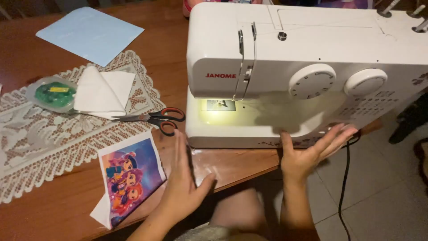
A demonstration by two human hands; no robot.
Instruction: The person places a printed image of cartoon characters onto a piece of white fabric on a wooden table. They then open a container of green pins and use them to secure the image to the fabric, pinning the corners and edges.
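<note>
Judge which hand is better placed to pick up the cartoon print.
Left. The left hand lies flat on the table right beside the cartoon print, while the right hand is pressed against the sewing machine front, farther away.

The sewing machine (307, 58) runs off the frame's right edge, its spool pins clipped at the top. Behind it, coloured things are cut off and unreadable. The right hand (312, 151) covers part of the machine's lower front; the dials' markings are too small to read.
</note>
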